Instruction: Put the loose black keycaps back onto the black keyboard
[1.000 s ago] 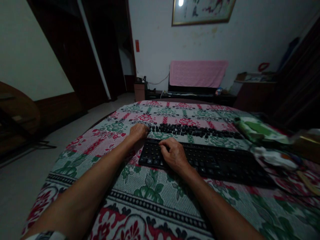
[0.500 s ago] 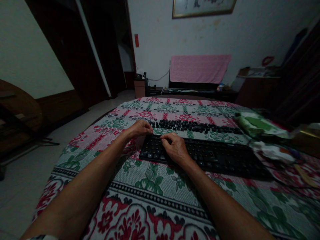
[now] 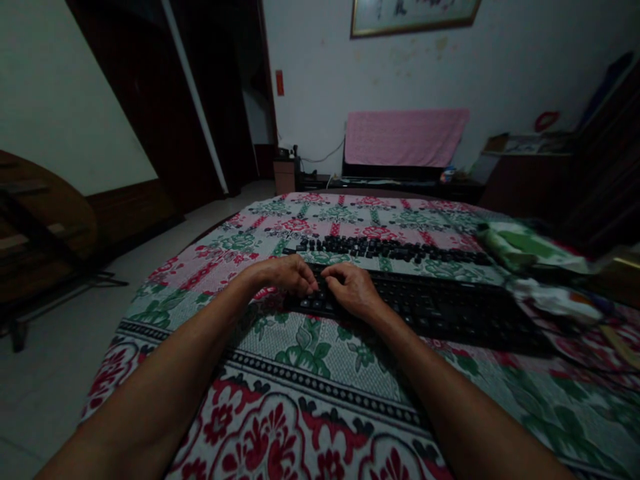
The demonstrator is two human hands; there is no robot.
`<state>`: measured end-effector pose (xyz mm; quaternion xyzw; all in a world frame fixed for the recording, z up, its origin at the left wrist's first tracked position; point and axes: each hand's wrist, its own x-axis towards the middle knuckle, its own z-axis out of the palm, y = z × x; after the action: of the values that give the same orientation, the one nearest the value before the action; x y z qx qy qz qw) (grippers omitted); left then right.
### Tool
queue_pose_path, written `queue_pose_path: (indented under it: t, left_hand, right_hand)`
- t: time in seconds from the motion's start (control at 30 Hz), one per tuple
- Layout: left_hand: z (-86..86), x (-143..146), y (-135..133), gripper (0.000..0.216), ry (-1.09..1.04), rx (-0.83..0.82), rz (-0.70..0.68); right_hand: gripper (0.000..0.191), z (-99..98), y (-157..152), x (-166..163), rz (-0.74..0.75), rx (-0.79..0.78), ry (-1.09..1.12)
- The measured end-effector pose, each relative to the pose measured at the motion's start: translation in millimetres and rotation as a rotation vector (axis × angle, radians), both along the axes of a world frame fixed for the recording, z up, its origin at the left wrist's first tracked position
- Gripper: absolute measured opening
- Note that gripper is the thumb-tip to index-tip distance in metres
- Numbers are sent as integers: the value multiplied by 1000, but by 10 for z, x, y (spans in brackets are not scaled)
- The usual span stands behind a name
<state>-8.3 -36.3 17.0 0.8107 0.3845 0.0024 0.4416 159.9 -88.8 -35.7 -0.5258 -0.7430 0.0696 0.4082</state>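
A black keyboard (image 3: pixel 440 310) lies on a floral cloth (image 3: pixel 310 393) over a table. Just beyond it runs a row of loose black keycaps (image 3: pixel 390 250). My left hand (image 3: pixel 287 275) hovers at the keyboard's left end with its fingers curled and pinched together; what they hold is too dark to make out. My right hand (image 3: pixel 353 288) sits close beside it, fingers bent down and pressing on the keys at the left part of the keyboard. The fingertips of both hands almost meet.
A green and white bundle (image 3: pixel 520 245) and other small clutter (image 3: pixel 555 297) lie at the table's right side. Behind stand a low cabinet with a pink cloth (image 3: pixel 405 137) and dark furniture. To the left, the floor (image 3: pixel 45 380) drops away from the table's edge.
My left hand has come back from the left end of the keycap row to the keyboard's left end, beside my right hand. The view has shifted slightly.
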Motion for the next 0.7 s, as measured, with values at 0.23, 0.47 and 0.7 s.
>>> queue_pose_path:
  t: [0.23,0.47,0.7]
  left_hand:
    - [-68,33,59,24,-6,111,-37]
    - [-84,19,69,23,-20,71,-71]
    - [-83,35,80,24,9,62,-47]
  right_hand:
    - [18,-3,4,12,20,-18,-57]
    - [19,-4,6,5,17,-14,-87]
    - [19,2,5,8,11,-27,-107]
